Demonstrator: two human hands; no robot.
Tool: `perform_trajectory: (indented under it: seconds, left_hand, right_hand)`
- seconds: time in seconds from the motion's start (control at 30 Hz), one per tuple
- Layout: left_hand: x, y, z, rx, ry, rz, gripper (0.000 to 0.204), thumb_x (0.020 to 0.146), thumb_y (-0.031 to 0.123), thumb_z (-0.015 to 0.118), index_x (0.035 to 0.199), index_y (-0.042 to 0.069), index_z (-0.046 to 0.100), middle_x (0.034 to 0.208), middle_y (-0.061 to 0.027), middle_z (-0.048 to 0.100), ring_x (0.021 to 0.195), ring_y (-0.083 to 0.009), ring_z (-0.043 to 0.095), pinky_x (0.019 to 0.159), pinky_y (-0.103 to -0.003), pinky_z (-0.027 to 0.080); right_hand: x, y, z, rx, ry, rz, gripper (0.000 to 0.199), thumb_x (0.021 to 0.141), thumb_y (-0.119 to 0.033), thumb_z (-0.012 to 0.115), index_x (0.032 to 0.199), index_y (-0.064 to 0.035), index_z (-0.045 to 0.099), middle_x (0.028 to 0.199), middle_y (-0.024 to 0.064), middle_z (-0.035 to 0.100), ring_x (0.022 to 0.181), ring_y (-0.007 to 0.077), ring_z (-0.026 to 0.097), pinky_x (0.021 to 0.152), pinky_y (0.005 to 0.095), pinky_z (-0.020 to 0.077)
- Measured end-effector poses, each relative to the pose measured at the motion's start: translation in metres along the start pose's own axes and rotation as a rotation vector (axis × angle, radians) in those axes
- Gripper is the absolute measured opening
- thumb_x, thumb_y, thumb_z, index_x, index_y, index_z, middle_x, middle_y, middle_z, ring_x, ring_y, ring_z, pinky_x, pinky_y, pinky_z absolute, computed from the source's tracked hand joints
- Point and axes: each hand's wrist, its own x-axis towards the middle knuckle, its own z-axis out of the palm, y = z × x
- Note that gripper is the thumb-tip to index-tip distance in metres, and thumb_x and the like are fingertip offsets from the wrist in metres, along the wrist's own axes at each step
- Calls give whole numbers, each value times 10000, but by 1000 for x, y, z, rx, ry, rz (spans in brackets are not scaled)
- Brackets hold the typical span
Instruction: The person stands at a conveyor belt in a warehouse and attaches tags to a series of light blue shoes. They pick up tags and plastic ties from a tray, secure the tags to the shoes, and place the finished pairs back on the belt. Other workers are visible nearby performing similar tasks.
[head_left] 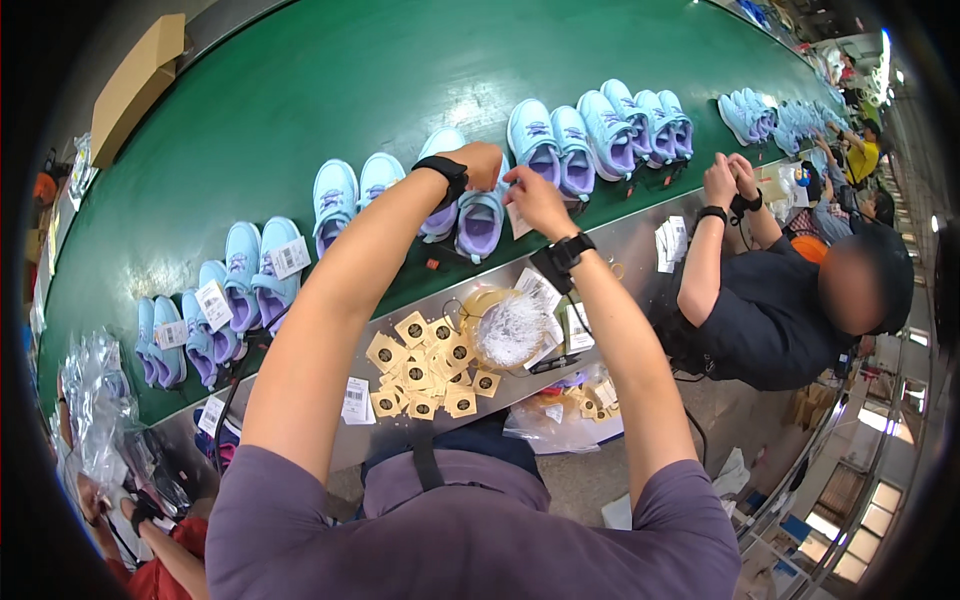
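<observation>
Both my arms reach out over a green conveyor belt point(330, 90). My left hand point(480, 164) rests on a pair of light blue shoes with purple insides point(470, 215), fingers curled at the shoe's top. My right hand point(533, 197) sits just beside it, pinching a small white tag point(518, 222) at the same pair. Each wrist carries a black band. More pairs of the same shoes line the belt to either side, and those on the left point(250, 275) carry white tags.
A metal ledge point(630, 245) runs below the belt, holding tan square tags point(425, 365), a bundle of white ties in a bowl point(505, 328) and white labels. A person in dark clothes point(770, 310) works at the right. A cardboard box point(135, 85) lies far left.
</observation>
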Motion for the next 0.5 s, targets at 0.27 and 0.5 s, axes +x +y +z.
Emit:
perform_trajectory:
  seconds: [0.27, 0.5]
  left_hand:
    - [-9, 4, 6, 192, 57, 78, 159, 649, 42, 590, 775, 14, 682, 791, -211, 654, 776, -335, 652, 659, -395, 506]
    - [-29, 5, 17, -112, 304, 36, 189, 722, 175, 675, 873, 69, 713, 828, -148, 678, 745, -272, 653, 688, -358, 502]
  right_hand:
    - [-8, -16, 7, -245, 93, -5, 178, 800, -166, 528, 870, -89, 672, 801, 142, 666, 782, 336, 635, 711, 443, 492]
    - [-5, 2, 0, -73, 21, -66, 185, 802, -201, 559, 882, -85, 678, 802, 139, 666, 773, 325, 633, 695, 417, 491]
